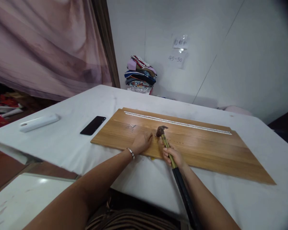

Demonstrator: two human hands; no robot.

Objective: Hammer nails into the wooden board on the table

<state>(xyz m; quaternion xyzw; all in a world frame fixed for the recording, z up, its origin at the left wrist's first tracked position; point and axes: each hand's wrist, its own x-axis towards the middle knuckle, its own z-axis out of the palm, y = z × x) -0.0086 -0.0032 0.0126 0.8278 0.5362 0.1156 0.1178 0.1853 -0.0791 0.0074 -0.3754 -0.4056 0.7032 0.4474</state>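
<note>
My right hand (173, 156) is wrapped around the handle of a claw hammer (167, 147), whose rusty head is low over a wooden board (213, 153). The black grip of the hammer extends back along my right forearm. My left hand (142, 142) rests on the board just left of the hammer head, fingers curled and pinched together. What is between those fingertips is too small to make out. A small pile of nails (131, 127) lies on the board beyond my left hand. Right of the hammer head, a row of small dark dots (177, 142) runs along the wood.
Two white measuring strips (177, 122) lie along the board's far side. A black phone (93, 125) and a white elongated object (39, 122) lie to the left on the white-covered table (69, 111). Folded cloths (140, 76) are stacked by the wall, below a pink curtain's right edge.
</note>
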